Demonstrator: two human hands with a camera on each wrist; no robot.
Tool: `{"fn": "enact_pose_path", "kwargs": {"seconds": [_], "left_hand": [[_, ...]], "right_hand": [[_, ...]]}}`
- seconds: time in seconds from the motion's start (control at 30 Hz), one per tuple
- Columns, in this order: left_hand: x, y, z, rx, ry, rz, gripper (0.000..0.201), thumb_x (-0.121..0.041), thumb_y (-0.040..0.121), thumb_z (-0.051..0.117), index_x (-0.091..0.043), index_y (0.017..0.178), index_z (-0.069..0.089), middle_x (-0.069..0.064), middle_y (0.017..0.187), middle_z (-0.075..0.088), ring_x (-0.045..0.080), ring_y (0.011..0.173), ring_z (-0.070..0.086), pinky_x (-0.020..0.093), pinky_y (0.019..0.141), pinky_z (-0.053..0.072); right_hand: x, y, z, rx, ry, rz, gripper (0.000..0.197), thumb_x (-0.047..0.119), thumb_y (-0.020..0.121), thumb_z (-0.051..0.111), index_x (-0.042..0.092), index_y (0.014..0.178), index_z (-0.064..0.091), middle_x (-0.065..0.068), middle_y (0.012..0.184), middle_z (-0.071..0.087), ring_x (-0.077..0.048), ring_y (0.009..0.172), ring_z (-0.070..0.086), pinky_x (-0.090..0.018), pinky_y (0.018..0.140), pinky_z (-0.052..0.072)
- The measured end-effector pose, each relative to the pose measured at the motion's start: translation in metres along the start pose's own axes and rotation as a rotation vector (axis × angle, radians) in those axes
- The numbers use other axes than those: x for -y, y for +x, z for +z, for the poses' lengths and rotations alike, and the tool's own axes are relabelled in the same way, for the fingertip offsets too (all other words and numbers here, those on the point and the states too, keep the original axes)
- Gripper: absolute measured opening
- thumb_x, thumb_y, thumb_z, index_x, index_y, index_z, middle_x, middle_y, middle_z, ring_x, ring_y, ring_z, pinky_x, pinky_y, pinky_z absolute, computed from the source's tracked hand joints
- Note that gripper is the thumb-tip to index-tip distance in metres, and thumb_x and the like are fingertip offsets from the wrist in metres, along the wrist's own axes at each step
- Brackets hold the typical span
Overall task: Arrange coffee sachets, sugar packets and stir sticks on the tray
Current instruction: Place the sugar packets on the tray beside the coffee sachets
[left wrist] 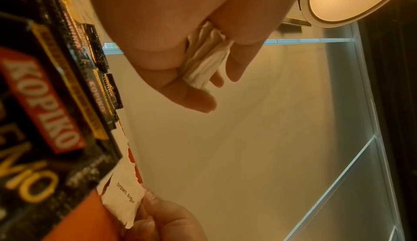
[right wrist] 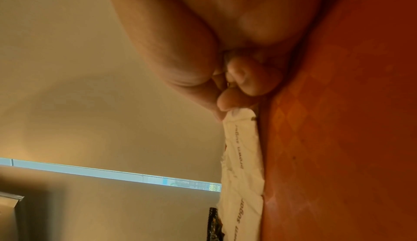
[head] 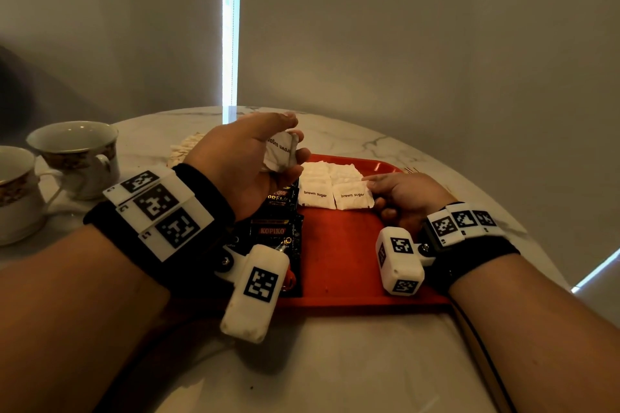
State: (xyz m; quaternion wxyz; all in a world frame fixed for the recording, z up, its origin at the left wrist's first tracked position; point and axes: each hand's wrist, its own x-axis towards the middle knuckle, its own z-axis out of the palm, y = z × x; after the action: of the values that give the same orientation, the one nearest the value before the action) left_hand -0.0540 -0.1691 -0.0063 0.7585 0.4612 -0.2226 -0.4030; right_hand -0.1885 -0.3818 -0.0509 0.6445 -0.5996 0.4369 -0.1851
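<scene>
Above red tray point(head: 339, 265), left hand point(head: 248, 161) gripping sugar packets point(head: 280, 152) (white), right hand point(head: 402, 194) pinching placed packet point(head: 352, 196)

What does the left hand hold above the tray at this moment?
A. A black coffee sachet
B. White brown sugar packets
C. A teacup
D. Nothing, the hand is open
B: the left hand has its fingers curled round white brown sugar packets, held up over the far left part of the red tray; the crumpled white paper also shows between its fingers in the left wrist view.
</scene>
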Motion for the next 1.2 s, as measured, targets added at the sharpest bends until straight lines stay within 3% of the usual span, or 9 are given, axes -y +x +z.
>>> {"fn": "enact_pose_path", "kwargs": {"seconds": [0.17, 0.33, 0.53, 0.67, 0.73, 0.83, 0.97, 1.03, 1.2], "left_hand": [[-0.001, -0.002, -0.001, 0.019, -0.041, -0.008, 0.021, -0.011, 0.096, 0.043, -0.01, 0.104, 0.062, 0.015, 0.111, 0.058, 0.026, 0.083, 0.068, 0.028, 0.059, 0.058], [-0.001, -0.003, 0.0, 0.028, -0.058, -0.012, 0.031, -0.006, 0.092, 0.035, -0.007, 0.108, 0.062, 0.015, 0.112, 0.058, 0.034, 0.095, 0.069, 0.031, 0.065, 0.061], [0.001, -0.001, 0.001, 0.008, -0.021, -0.023, 0.032, -0.005, 0.095, 0.037, -0.008, 0.115, 0.062, 0.024, 0.123, 0.058, 0.038, 0.1, 0.072, 0.041, 0.077, 0.063], [0.004, 0.002, -0.002, 0.04, 0.02, -0.033, 0.028, -0.006, 0.096, 0.044, -0.012, 0.115, 0.064, 0.021, 0.122, 0.064, 0.035, 0.099, 0.073, 0.045, 0.074, 0.062], [0.004, 0.002, -0.003, 0.066, 0.047, -0.032, 0.028, -0.008, 0.097, 0.048, -0.012, 0.117, 0.066, 0.017, 0.116, 0.068, 0.028, 0.094, 0.072, 0.042, 0.075, 0.062], [0.004, 0.001, -0.002, 0.078, 0.038, -0.006, 0.036, -0.007, 0.096, 0.052, -0.006, 0.131, 0.061, 0.014, 0.099, 0.071, 0.019, 0.071, 0.071, 0.032, 0.063, 0.058], [0.006, 0.002, 0.0, 0.03, -0.024, 0.024, 0.041, -0.002, 0.092, 0.059, -0.002, 0.133, 0.058, 0.022, 0.115, 0.071, 0.03, 0.085, 0.073, 0.031, 0.058, 0.057], [0.007, 0.002, 0.001, 0.022, -0.028, 0.038, 0.043, -0.003, 0.091, 0.061, -0.001, 0.134, 0.057, 0.023, 0.119, 0.07, 0.03, 0.086, 0.073, 0.03, 0.056, 0.057], [0.009, 0.001, 0.003, 0.021, -0.024, 0.067, 0.042, -0.005, 0.091, 0.064, -0.002, 0.132, 0.058, 0.018, 0.112, 0.071, 0.022, 0.079, 0.074, 0.026, 0.057, 0.056]], "right_hand": [[0.0, -0.003, 0.001, -0.036, -0.014, -0.005, 0.018, 0.007, 0.098, 0.057, 0.004, 0.109, 0.071, -0.015, 0.103, 0.07, -0.008, 0.051, 0.05, -0.018, 0.039, 0.036], [0.001, -0.009, 0.002, -0.048, -0.019, -0.014, 0.016, 0.005, 0.098, 0.057, 0.004, 0.107, 0.07, -0.011, 0.084, 0.07, -0.009, 0.05, 0.05, -0.018, 0.04, 0.036], [0.002, -0.012, 0.003, -0.078, 0.001, -0.023, 0.013, 0.006, 0.098, 0.057, 0.005, 0.104, 0.069, -0.007, 0.073, 0.067, -0.01, 0.051, 0.052, -0.019, 0.043, 0.036], [0.003, -0.009, 0.005, -0.128, 0.059, -0.094, 0.013, 0.006, 0.098, 0.058, 0.006, 0.107, 0.066, -0.008, 0.081, 0.064, -0.01, 0.051, 0.051, -0.02, 0.041, 0.035], [0.006, -0.009, 0.005, -0.148, 0.12, -0.186, 0.013, 0.006, 0.098, 0.057, 0.006, 0.11, 0.064, -0.008, 0.084, 0.063, -0.01, 0.052, 0.05, -0.02, 0.039, 0.034], [0.018, -0.022, 0.008, -0.037, 0.297, -0.281, 0.013, 0.014, 0.098, 0.058, 0.007, 0.109, 0.061, -0.004, 0.08, 0.061, -0.009, 0.053, 0.047, -0.019, 0.039, 0.032], [0.027, -0.053, 0.02, 0.226, 0.343, -0.323, 0.028, 0.037, 0.085, 0.064, 0.011, 0.096, 0.064, -0.001, 0.075, 0.061, -0.009, 0.055, 0.047, -0.018, 0.042, 0.03], [0.026, -0.064, 0.029, 0.332, 0.294, -0.35, 0.038, 0.043, 0.078, 0.067, 0.011, 0.098, 0.064, -0.001, 0.076, 0.061, -0.009, 0.057, 0.048, -0.019, 0.043, 0.032], [0.019, -0.072, 0.047, 0.414, 0.212, -0.387, 0.041, 0.024, 0.079, 0.071, 0.005, 0.113, 0.058, -0.005, 0.082, 0.06, -0.011, 0.06, 0.049, -0.02, 0.045, 0.033]]}}
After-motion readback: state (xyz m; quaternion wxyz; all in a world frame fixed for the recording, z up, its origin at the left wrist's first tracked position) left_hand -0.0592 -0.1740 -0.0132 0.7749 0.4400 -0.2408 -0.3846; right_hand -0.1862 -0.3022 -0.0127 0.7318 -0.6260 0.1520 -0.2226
